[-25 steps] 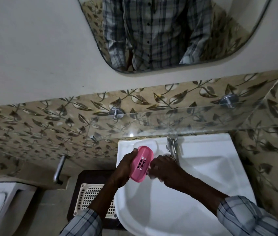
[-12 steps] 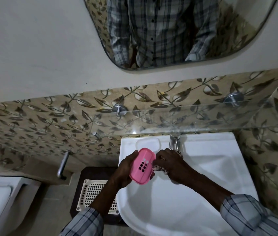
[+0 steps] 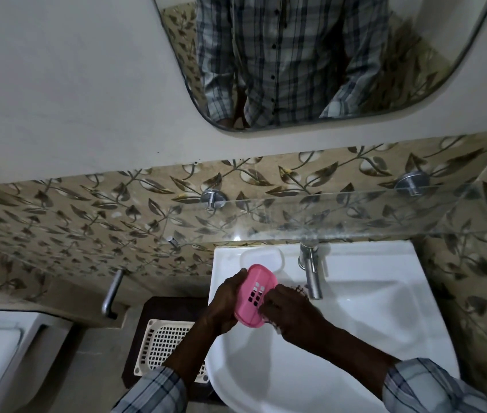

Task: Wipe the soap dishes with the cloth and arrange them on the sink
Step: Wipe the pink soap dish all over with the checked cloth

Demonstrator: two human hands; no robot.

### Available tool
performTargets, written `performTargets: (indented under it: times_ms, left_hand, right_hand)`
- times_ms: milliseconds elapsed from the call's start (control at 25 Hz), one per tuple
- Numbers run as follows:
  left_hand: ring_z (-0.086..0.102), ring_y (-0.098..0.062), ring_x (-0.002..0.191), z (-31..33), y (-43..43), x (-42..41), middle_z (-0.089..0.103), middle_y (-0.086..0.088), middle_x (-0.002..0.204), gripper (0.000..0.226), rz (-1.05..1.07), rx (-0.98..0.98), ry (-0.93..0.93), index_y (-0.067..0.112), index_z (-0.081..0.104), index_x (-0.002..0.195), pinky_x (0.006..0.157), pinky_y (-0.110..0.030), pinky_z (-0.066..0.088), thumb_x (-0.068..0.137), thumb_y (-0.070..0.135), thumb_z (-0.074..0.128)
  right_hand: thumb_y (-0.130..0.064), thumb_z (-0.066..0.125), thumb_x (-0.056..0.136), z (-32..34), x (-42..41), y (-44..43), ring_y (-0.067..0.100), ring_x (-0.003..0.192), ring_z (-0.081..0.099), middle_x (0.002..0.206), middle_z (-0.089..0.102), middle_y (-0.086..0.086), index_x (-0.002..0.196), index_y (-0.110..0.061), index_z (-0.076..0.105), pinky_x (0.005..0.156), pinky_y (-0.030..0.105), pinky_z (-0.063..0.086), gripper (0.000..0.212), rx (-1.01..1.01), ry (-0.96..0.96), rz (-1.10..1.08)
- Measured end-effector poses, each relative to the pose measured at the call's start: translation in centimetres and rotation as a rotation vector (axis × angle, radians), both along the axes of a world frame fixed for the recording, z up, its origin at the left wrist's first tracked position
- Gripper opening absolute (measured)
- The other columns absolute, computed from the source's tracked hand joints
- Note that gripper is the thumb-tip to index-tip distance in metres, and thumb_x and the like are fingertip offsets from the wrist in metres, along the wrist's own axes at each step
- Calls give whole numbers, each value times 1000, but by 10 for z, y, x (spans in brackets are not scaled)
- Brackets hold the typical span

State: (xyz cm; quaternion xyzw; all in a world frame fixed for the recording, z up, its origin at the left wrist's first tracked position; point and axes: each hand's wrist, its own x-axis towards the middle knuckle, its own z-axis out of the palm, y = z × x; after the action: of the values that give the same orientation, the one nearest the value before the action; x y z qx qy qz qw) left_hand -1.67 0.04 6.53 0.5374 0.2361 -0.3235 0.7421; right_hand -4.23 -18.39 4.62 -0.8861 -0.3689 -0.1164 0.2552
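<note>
Head view. Hidden or unclear: the cloth (image 3: 299,292) shows only as a small checked patch past the knuckles of the right hand (image 3: 291,315); the rest is bunched inside that hand. The lower right part of the pink soap dish (image 3: 254,295) is covered by the right hand's fingers. Both forearms are cut off at the bottom edge, where plaid sleeves begin. The glass shelf (image 3: 340,210) blurs the rear rim of the sink (image 3: 385,308).

Edges and open room: the basin right of the tap (image 3: 310,271) and toward the person is bare. A white soap dish (image 3: 261,257) lies flat on the back ledge of the sink, left of the tap and just beyond the pink dish. A white lattice basket (image 3: 164,344) sits on a dark stand (image 3: 155,308) against the sink's left edge. A toilet tank (image 3: 0,353) occupies the lower left corner.

Hands: the left hand (image 3: 225,304) grips the pink dish by its left long edge, fingers curled behind, thumb in front. The dish is held tilted over the left side of the basin, slotted face toward the camera. The right hand is closed around the cloth and pressed against the dish's lower right face
</note>
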Motion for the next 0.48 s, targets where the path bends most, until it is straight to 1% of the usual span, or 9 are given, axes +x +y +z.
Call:
performTargets:
  times_ms: [80, 160, 240, 280, 320, 360, 400, 440, 480]
  left_hand:
    - [68, -38, 89, 0, 3, 2, 68, -27, 109, 57, -15, -33, -14, 2, 53, 135, 80, -47, 57, 103, 47, 35]
    - [67, -41, 95, -4, 5, 4, 65, -31, 117, 58, -11, 5, -31, 3, 52, 136, 84, -50, 57, 102, 48, 36]
    - [64, -41, 105, -10, 8, 3, 62, -32, 126, 61, 24, 24, -45, 4, 52, 137, 92, -51, 53, 100, 50, 38]
    - [65, -42, 105, -13, 10, 1, 62, -33, 126, 64, 48, -19, -38, 2, 52, 137, 93, -51, 53, 98, 51, 41]
    - [65, -42, 103, -17, 13, -1, 63, -33, 123, 68, 66, -87, -23, -1, 53, 137, 92, -51, 54, 95, 53, 44]
    - [66, -43, 102, -21, 16, -3, 63, -33, 120, 73, 75, -156, -4, -4, 52, 136, 92, -51, 54, 93, 55, 46]
    - [65, -43, 101, -24, 18, -4, 63, -33, 119, 77, 79, -212, 10, -7, 52, 136, 94, -52, 53, 92, 56, 47]
    - [65, -44, 102, -27, 19, -4, 62, -33, 119, 80, 84, -251, 12, -8, 51, 136, 95, -52, 52, 93, 58, 46]
    - [65, -44, 103, -28, 19, -4, 62, -33, 119, 81, 85, -281, 11, -9, 52, 136, 95, -53, 52, 93, 60, 45]
  right_hand:
    - [8, 73, 52, 6, 5, -4, 22, 70, 57, 79, 65, 4, 79, -11, 71, 59, 29, 39, 32, 47, 85, -87]
    - [10, 71, 61, 10, 4, -7, 23, 73, 59, 80, 65, 5, 80, -11, 72, 57, 28, 43, 28, 33, 147, -48]
    - [0, 67, 77, 13, 2, -11, 15, 78, 64, 83, 68, -5, 82, -19, 71, 62, 26, 48, 20, 50, 340, 53]
    - [-6, 67, 82, 19, 0, -15, 10, 74, 65, 79, 67, -9, 76, -24, 68, 62, 22, 49, 18, 164, 581, 10]
    - [-9, 69, 83, 21, 3, -22, 8, 69, 65, 75, 67, -10, 73, -24, 65, 60, 19, 49, 19, 299, 719, -118]
    - [-7, 73, 82, 25, 12, -32, 9, 68, 64, 75, 67, -10, 76, -23, 67, 60, 19, 50, 19, 455, 826, -309]
    - [-4, 76, 80, 26, 24, -42, 11, 72, 66, 81, 69, -8, 85, -21, 72, 64, 19, 52, 18, 583, 818, -486]
    - [-3, 77, 78, 30, 33, -51, 14, 80, 67, 90, 72, -5, 97, -19, 73, 72, 20, 53, 25, 623, 783, -620]
    - [-4, 78, 75, 34, 39, -55, 16, 86, 68, 96, 73, -2, 106, -18, 72, 77, 25, 53, 34, 604, 764, -668]
